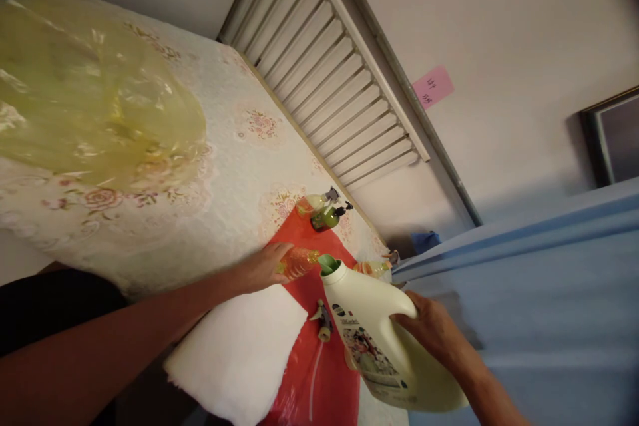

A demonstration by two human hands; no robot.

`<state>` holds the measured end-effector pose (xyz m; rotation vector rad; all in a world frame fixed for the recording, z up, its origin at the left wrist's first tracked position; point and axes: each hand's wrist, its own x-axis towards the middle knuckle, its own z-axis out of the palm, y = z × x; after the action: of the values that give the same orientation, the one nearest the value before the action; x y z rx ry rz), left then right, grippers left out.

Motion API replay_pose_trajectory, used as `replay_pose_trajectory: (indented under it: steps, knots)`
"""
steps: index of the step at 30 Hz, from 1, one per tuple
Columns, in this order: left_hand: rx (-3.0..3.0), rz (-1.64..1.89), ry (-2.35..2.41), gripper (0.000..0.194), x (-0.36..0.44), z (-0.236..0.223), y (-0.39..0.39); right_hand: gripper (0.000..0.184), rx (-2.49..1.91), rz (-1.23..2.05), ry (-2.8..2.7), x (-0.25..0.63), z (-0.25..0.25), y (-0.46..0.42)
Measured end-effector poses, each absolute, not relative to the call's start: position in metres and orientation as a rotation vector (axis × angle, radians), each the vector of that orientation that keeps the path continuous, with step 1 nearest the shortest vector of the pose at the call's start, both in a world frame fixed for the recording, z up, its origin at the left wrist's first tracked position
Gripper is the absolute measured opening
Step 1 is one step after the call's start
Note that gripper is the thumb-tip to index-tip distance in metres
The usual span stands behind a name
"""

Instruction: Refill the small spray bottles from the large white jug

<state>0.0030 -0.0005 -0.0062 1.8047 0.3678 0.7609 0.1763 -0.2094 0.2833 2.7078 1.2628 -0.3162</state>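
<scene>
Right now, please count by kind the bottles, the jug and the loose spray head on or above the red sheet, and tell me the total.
Clear bottles: 3, one in the left hand
Green bottle: 1
Large pale jug: 1, in the right hand
Loose spray head: 1
Total: 6

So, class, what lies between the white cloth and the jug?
In the head view, a spray trigger with its tube lies on the red sheet between the white cloth and the jug.
</scene>
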Motion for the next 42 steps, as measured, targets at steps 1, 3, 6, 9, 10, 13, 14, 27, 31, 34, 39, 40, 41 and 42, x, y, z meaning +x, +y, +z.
replay_pose_trajectory:
  steps: [1, 3, 6, 9, 10, 13, 14, 27, 31, 34, 39, 40, 41, 42]
  knots:
    - [1.809, 0.761, 0.363, 0.057, 0.0027, -0.005, -0.0004, 0.027, 2.702, -0.316, 1.271, 0.1766, 0.2834, -0.2095]
    - [1.813, 0.763, 0.357, 0.057, 0.0025, -0.0034, 0.0002, 0.026, 2.694, -0.315, 1.282, 0.1771, 0.2837, -0.21]
    - [1.807, 0.769, 0.343, 0.054, 0.0027, -0.0027, 0.0008, 0.025, 2.681, -0.304, 1.283, 0.1773, 0.2841, -0.2103]
    - [1.816, 0.758, 0.354, 0.054, 0.0024, -0.0023, 0.0004, 0.025, 2.675, -0.301, 1.293, 0.177, 0.2844, -0.2099]
    - [1.823, 0.754, 0.365, 0.055, 0.0022, -0.0021, 0.0001, 0.026, 2.677, -0.304, 1.29, 0.177, 0.2844, -0.2097]
    - [1.843, 0.753, 0.386, 0.056, 0.0021, -0.0015, -0.0007, 0.024, 2.674, -0.302, 1.291, 0.1769, 0.2845, -0.2087]
    - [1.846, 0.755, 0.385, 0.054, 0.0023, -0.0015, -0.0008, 0.023, 2.671, -0.302, 1.292, 0.1769, 0.2846, -0.2084]
    - [1.805, 0.759, 0.364, 0.053, 0.0023, 0.0002, -0.0009, 0.024, 2.7, -0.327, 1.271, 0.1775, 0.2852, -0.2088]
    - [1.83, 0.755, 0.367, 0.056, 0.0032, -0.003, 0.0001, 0.024, 2.691, -0.322, 1.273, 0.1764, 0.2851, -0.2082]
    - [1.821, 0.763, 0.365, 0.057, 0.0037, -0.005, -0.0001, 0.024, 2.693, -0.336, 1.284, 0.1767, 0.285, -0.2083]
    - [1.797, 0.78, 0.406, 0.058, 0.005, -0.0075, -0.0019, 0.025, 2.694, -0.319, 1.28, 0.1778, 0.2848, -0.2089]
    - [1.788, 0.778, 0.397, 0.057, 0.0051, -0.0079, -0.0018, 0.025, 2.691, -0.32, 1.281, 0.1777, 0.2848, -0.2088]
    - [1.779, 0.775, 0.382, 0.057, 0.0051, -0.0082, -0.0017, 0.025, 2.687, -0.321, 1.283, 0.1775, 0.2848, -0.2085]
    - [1.774, 0.768, 0.366, 0.057, 0.0049, -0.0083, -0.0014, 0.026, 2.683, -0.32, 1.285, 0.1769, 0.2849, -0.2081]
